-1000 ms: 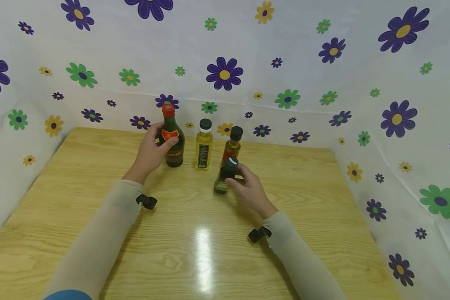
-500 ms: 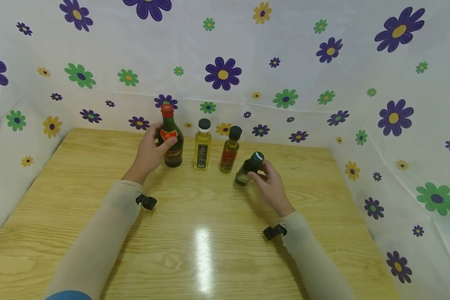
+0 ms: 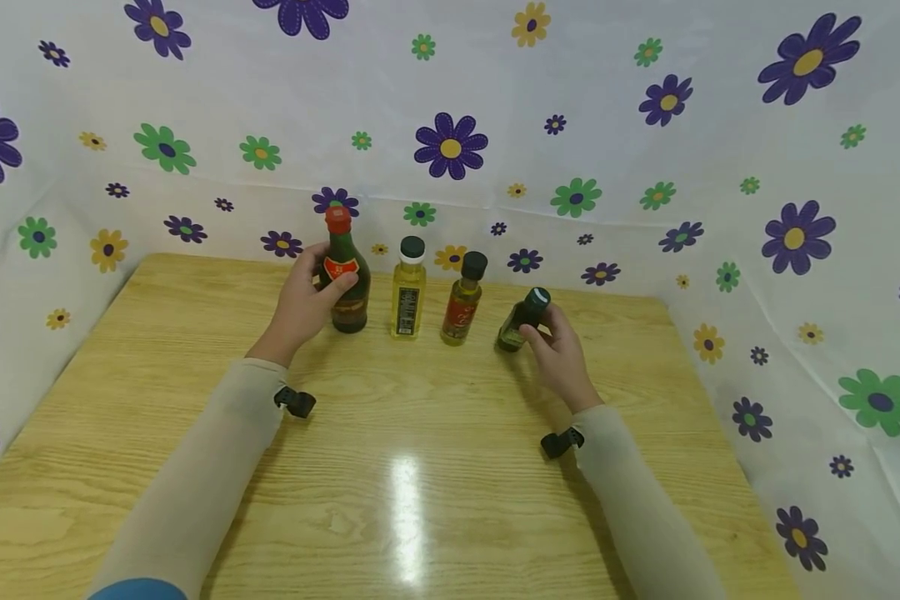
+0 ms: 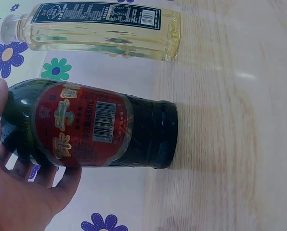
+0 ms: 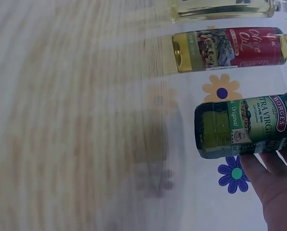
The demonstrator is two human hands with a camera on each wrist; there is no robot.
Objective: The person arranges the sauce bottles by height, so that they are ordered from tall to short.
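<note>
In the head view, my left hand (image 3: pixel 301 302) grips a dark green vinegar bottle (image 3: pixel 348 304) with a red cap, standing upright on the table. Its red label with a barcode faces the left wrist camera. My right hand (image 3: pixel 562 354) holds a small green olive oil bottle (image 5: pixel 249 125) by its upper part. That bottle leans to the right, and its base appears slightly off the tabletop. Between the hands stand a yellow oil bottle (image 3: pixel 407 292) with a dark cap and a red-labelled olive oil bottle (image 3: pixel 461 310) with a black cap.
The light wooden table (image 3: pixel 345 467) has its back edge just behind the bottles. A white flowered cloth (image 3: pixel 495 100) hangs behind it and along both sides. Each wrist wears a black strap camera, such as the left one (image 3: pixel 296 402).
My right hand has carried the small green olive oil bottle rightward and back, from in front of the red-labelled bottle to its right. The left hand keeps its hold on the vinegar bottle.
</note>
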